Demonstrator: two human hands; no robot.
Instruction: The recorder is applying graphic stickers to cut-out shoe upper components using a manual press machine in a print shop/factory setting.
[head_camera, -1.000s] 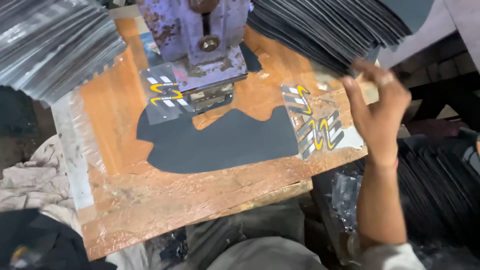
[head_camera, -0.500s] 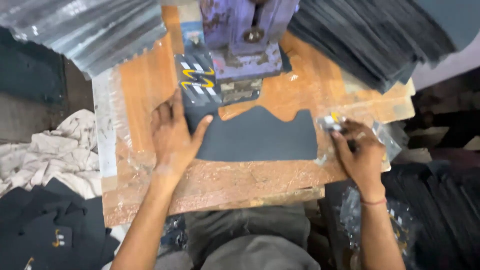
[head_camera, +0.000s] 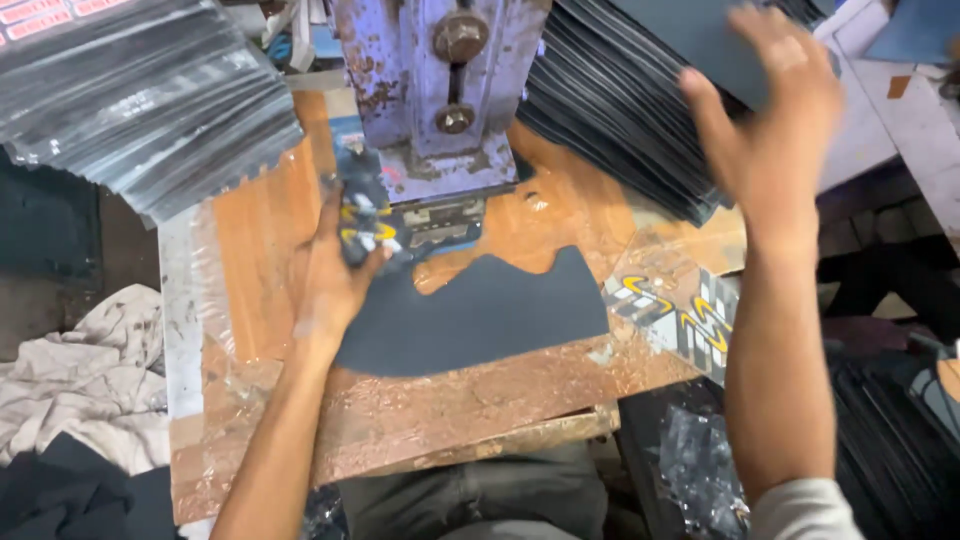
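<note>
My left hand (head_camera: 335, 275) grips a small dark printed piece (head_camera: 362, 215) with yellow and white marks, right at the front of the purple press (head_camera: 440, 90). A dark grey cut sheet (head_camera: 480, 320) lies flat on the wooden board (head_camera: 450, 410), just right of that hand. My right hand (head_camera: 770, 120) is raised at the back right with fingers spread, blurred, over the top sheet of a stack of dark sheets (head_camera: 620, 120). It holds nothing that I can see.
More printed pieces (head_camera: 680, 315) lie at the board's right edge. A stack of sheets in clear plastic (head_camera: 130, 100) fills the upper left. Crumpled cloth (head_camera: 70, 380) lies at the left. Dark material (head_camera: 900, 440) is heaped at the lower right.
My left hand left the dark sheet, moved up to the press and took the printed piece. My right hand rose from the board's right edge to the stack at the back right.
</note>
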